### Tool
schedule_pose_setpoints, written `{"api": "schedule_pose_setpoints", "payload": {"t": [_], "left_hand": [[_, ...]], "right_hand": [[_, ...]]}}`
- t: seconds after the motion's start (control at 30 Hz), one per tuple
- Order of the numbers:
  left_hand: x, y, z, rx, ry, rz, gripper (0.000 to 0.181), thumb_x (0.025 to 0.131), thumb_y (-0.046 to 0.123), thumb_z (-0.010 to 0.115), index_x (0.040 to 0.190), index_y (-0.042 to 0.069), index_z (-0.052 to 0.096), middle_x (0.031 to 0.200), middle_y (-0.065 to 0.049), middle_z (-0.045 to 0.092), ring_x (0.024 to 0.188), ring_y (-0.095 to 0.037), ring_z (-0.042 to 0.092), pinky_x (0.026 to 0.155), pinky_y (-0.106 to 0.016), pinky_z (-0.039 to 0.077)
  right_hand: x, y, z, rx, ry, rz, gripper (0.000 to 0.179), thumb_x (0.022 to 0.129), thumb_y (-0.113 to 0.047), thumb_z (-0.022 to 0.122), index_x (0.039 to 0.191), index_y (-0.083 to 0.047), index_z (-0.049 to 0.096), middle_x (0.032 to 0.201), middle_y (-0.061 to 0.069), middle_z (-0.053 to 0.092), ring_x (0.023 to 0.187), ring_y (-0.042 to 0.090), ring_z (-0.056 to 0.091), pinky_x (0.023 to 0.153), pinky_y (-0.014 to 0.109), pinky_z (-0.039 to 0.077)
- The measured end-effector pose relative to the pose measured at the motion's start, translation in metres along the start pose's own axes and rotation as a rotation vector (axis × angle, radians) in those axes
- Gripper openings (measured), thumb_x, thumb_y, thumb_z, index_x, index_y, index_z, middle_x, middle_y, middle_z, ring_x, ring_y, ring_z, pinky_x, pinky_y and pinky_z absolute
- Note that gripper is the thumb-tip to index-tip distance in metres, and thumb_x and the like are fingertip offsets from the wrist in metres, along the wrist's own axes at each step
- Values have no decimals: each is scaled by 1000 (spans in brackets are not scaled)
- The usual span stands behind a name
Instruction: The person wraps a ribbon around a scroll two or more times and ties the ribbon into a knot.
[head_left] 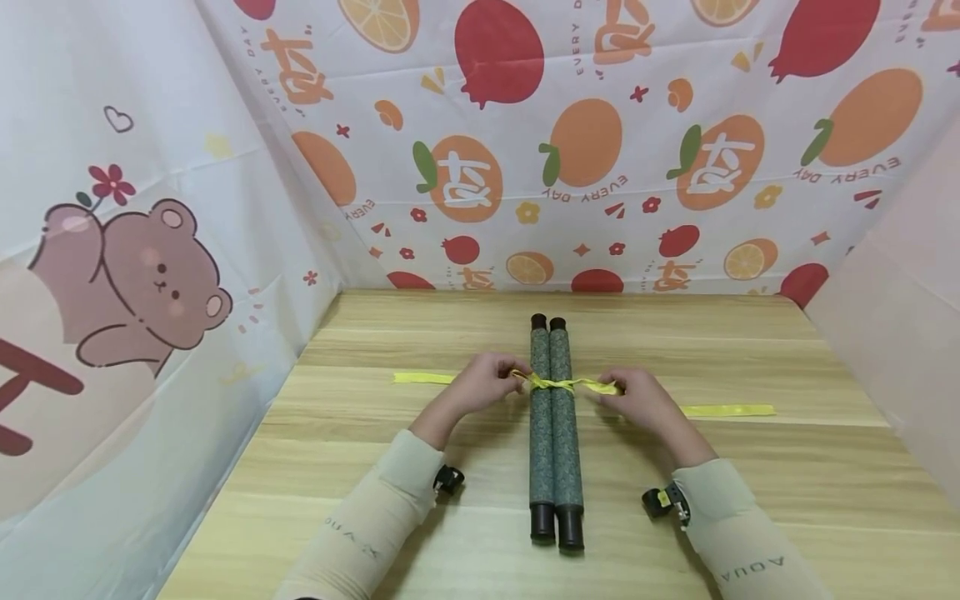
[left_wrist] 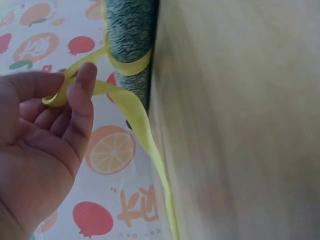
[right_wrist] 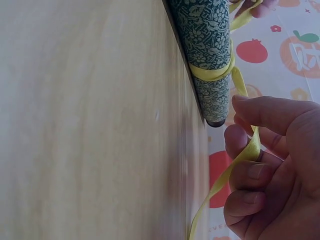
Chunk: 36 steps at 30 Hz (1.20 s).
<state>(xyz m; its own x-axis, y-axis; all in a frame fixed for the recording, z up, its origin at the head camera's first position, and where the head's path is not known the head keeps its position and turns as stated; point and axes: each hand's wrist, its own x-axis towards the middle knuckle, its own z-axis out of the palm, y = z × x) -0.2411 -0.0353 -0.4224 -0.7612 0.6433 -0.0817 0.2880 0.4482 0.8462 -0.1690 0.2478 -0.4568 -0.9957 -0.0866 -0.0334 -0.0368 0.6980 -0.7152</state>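
Two rolled scroll ends (head_left: 542,433), wrapped in dark green patterned fabric with dark brown knobs, lie side by side on the wooden table. A yellow ribbon (head_left: 553,384) goes round both rolls and crosses over itself on top, near their upper third. On the left, my left hand (head_left: 486,382) pinches a bent part of the ribbon (left_wrist: 60,95) between thumb and fingers. To the right of the rolls, my right hand (head_left: 637,398) grips the other part of the ribbon (right_wrist: 254,142), its fingers curled. Both ribbon tails trail outward onto the table.
Pale wood tabletop (head_left: 360,483) extends around the rolls. A fruit-printed curtain (head_left: 510,167) hangs behind it, and a bear-printed white curtain (head_left: 150,275) hangs on the left. Small black wrist cameras (head_left: 448,480) sit under both cuffs.
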Motion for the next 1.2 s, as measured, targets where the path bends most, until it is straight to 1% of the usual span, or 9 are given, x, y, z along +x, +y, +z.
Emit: {"api": "schedule_pose_setpoints", "payload": {"t": [0.17, 0.23, 0.4, 0.57, 0.67, 0.77, 0.97, 1.07, 1.2], "left_hand": [[-1, 4, -6, -71, -37, -29, 36, 99, 2, 43, 129, 2, 62, 100, -24, 71, 76, -38, 62, 50, -27, 39], [-2, 4, -8, -24, -42, -11, 36, 101, 2, 40, 130, 2, 62, 96, -24, 70, 75, -40, 61, 49, -26, 35], [-1, 1, -8, 117, -28, 38, 31, 102, 5, 46, 128, 3, 65, 93, -21, 71, 78, -36, 67, 51, -24, 42], [1, -1, -5, 201, 46, 78, 24, 99, 7, 56, 118, 5, 71, 101, -12, 73, 65, -20, 57, 51, -23, 42], [3, 0, -3, 260, 99, 106, 20, 95, 7, 62, 111, 8, 75, 104, -6, 71, 70, -12, 55, 55, -23, 45], [4, 2, 0, 288, 140, 122, 16, 92, 6, 66, 104, 9, 76, 103, -4, 69, 78, -11, 57, 63, -24, 49], [7, 7, 4, 254, 187, 119, 11, 90, 8, 69, 96, 12, 78, 104, -4, 67, 87, -15, 59, 75, -28, 51], [8, 8, 6, 218, 203, 106, 12, 91, 9, 69, 95, 14, 79, 105, -2, 67, 88, -14, 59, 74, -28, 51], [9, 8, 9, 156, 192, 74, 17, 92, 5, 66, 98, 14, 78, 105, -2, 71, 83, -12, 62, 66, -25, 52]], "right_hand": [[-1, 1, 0, 12, 3, -4, 23, 90, -22, 72, 108, -8, 72, 74, 4, 56, 62, 17, 44, 55, 31, 40], [-1, 2, 0, 9, 4, -8, 23, 90, -21, 72, 109, -7, 72, 75, 4, 56, 63, 17, 44, 55, 31, 41], [-1, 3, -1, 13, -5, -8, 24, 90, -19, 72, 110, -5, 72, 76, 5, 58, 61, 17, 47, 54, 31, 44], [-1, 5, -3, 4, -2, 0, 24, 89, -21, 73, 109, -8, 72, 80, 5, 61, 64, 17, 49, 57, 32, 45], [-2, 8, -6, -6, -2, -2, 24, 88, -22, 73, 108, -8, 73, 81, 5, 62, 66, 17, 49, 58, 32, 44], [-3, 9, -10, -20, -7, 4, 23, 88, -22, 72, 106, -7, 73, 80, 5, 62, 66, 17, 50, 58, 31, 44], [-6, 12, -18, -112, 4, 35, 13, 87, -17, 69, 95, -7, 73, 84, 4, 65, 71, 17, 52, 63, 31, 43], [-7, 13, -20, -177, 19, 43, 7, 86, -13, 68, 88, -10, 74, 90, 6, 68, 76, 19, 57, 68, 36, 48], [-10, 18, -23, -312, 52, 93, 15, 81, -6, 64, 88, -12, 76, 105, 13, 71, 86, 25, 64, 71, 44, 53]]}}
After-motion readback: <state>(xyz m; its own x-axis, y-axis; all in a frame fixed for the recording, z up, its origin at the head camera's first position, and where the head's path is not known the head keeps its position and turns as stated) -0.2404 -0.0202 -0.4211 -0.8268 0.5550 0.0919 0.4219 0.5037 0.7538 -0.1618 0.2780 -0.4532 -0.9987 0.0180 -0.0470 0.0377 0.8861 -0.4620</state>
